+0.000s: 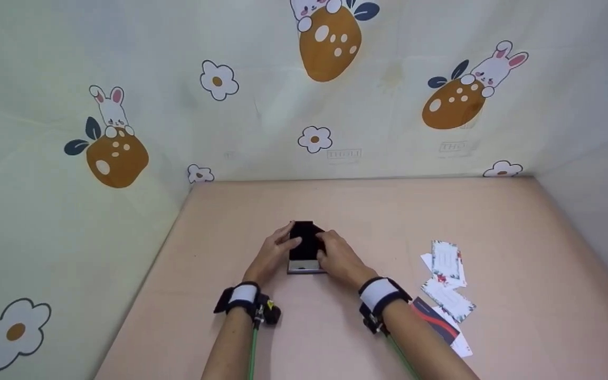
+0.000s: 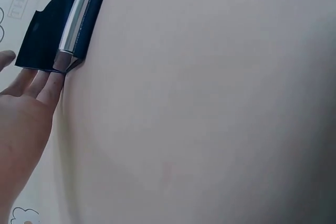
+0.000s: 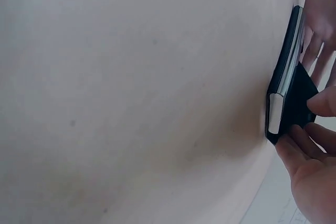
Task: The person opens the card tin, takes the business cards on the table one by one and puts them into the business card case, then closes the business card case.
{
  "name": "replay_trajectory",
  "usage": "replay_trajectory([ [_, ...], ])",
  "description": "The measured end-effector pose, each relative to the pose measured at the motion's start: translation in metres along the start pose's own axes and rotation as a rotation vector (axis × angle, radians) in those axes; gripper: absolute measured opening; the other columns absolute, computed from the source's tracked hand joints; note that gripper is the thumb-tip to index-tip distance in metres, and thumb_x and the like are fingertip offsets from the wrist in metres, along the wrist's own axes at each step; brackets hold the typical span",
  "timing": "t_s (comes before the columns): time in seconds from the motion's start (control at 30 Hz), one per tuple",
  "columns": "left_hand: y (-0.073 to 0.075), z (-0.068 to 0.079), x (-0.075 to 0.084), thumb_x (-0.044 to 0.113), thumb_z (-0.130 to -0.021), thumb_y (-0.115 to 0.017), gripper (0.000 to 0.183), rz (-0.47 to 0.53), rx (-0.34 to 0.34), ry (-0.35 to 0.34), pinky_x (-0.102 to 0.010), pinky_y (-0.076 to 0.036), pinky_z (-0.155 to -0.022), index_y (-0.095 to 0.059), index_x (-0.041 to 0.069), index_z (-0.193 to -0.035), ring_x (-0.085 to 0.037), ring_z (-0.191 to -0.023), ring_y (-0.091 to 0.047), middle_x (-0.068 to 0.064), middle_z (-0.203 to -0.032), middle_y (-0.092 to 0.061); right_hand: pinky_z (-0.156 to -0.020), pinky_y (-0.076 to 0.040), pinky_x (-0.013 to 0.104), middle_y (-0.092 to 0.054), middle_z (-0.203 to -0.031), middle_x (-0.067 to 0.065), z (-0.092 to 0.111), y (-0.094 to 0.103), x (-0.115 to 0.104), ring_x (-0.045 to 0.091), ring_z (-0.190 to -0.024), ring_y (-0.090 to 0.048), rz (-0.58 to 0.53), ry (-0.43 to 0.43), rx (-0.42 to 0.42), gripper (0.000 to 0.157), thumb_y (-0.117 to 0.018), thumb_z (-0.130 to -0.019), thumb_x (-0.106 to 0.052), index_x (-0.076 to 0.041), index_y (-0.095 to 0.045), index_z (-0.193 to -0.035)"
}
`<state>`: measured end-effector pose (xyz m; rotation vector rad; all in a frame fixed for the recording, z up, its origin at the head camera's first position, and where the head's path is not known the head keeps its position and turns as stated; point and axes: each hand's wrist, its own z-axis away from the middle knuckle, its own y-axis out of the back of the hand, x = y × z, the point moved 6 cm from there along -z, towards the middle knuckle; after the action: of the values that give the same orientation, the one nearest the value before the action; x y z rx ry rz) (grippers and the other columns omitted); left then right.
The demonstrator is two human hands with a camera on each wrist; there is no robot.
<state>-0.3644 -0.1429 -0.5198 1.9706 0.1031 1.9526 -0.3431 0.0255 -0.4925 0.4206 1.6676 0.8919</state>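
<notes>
One case (image 1: 302, 267) I steady from afar, my left hand (image 1: 269, 256) bracing it straight-fingered, my right hand (image 1: 342, 258) grasping it, presumably to hold its flap (image 1: 305, 247) open.

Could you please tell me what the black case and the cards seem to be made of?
The black case may be matte leather or imitation leather, being dark and dull; its silver strip gleams like polished metal. The cards are probably smooth paperboard: thin, flat and printed.

On the patterned far wall (image 1: 267, 121), faint boxed lettering (image 1: 344, 153) and a second stamp (image 1: 453, 146) farther right seem to read "THO", endings unclear.
</notes>
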Motion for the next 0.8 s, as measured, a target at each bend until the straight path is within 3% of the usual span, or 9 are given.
replay_trajectory([
  [0.17, 0.0, 0.001, -0.005, 0.038, -0.092, -0.063, 0.073, -0.046, -0.035, 0.031, -0.052, -0.023, -0.126, -0.036, 0.016, -0.156, -0.035, -0.153, -0.027, -0.012, -0.165, -0.03, -0.117, -0.041, 0.044, -0.055, -0.138, 0.02, 0.009, 0.001, 0.002, 0.033, -0.136, -0.051, 0.007, 0.029, -0.019, 0.047, -0.055, -0.096, -0.009, 0.004, -0.05, -0.141],
  [0.3, 0.0, -0.001, -0.006, 0.014, -0.086, -0.065, 0.082, -0.063, -0.114, 0.003, -0.052, -0.029, -0.123, -0.028, 0.013, -0.159, -0.039, -0.15, -0.032, -0.015, -0.166, -0.025, -0.116, -0.042, 0.044, -0.055, -0.135, 0.02, 0.021, 0.007, 0.002, 0.033, -0.134, -0.051, 0.009, 0.063, -0.028, 0.046, -0.056, -0.096, -0.009, 0.004, -0.051, -0.14],
  [0.47, 0.0, -0.003, -0.003, -0.007, -0.079, -0.058, 0.092, -0.078, -0.186, -0.024, -0.042, -0.03, -0.123, -0.019, 0.009, -0.16, -0.035, -0.151, -0.03, -0.013, -0.168, -0.018, -0.119, -0.039, 0.044, -0.053, -0.139, 0.016, 0.034, 0.019, 0.011, 0.032, -0.139, -0.046, 0.019, 0.011, -0.028, 0.047, -0.056, -0.097, -0.012, 0.0, -0.05, -0.142],
  [0.6, -0.002, -0.003, -0.003, -0.012, -0.074, -0.052, 0.097, -0.089, -0.202, -0.005, -0.042, -0.028, -0.124, -0.017, 0.01, -0.161, -0.034, -0.153, -0.027, -0.011, -0.169, -0.015, -0.118, -0.04, 0.044, -0.052, -0.141, 0.015, 0.044, 0.03, 0.019, 0.031, -0.139, -0.046, 0.041, -0.02, -0.002, 0.047, -0.057, -0.097, -0.013, -0.003, -0.051, -0.143],
  [0.8, -0.005, 0.0, -0.005, -0.012, -0.074, -0.052, 0.1, -0.117, -0.236, 0.016, -0.043, -0.021, -0.127, -0.012, 0.014, -0.162, -0.031, -0.155, -0.02, -0.009, -0.171, -0.007, -0.114, -0.044, 0.046, -0.056, -0.136, 0.018, 0.07, 0.051, 0.03, 0.034, -0.132, -0.052, 0.131, 0.046, 0.086, 0.046, -0.061, -0.095, -0.011, 0.0, -0.054, -0.139],
])
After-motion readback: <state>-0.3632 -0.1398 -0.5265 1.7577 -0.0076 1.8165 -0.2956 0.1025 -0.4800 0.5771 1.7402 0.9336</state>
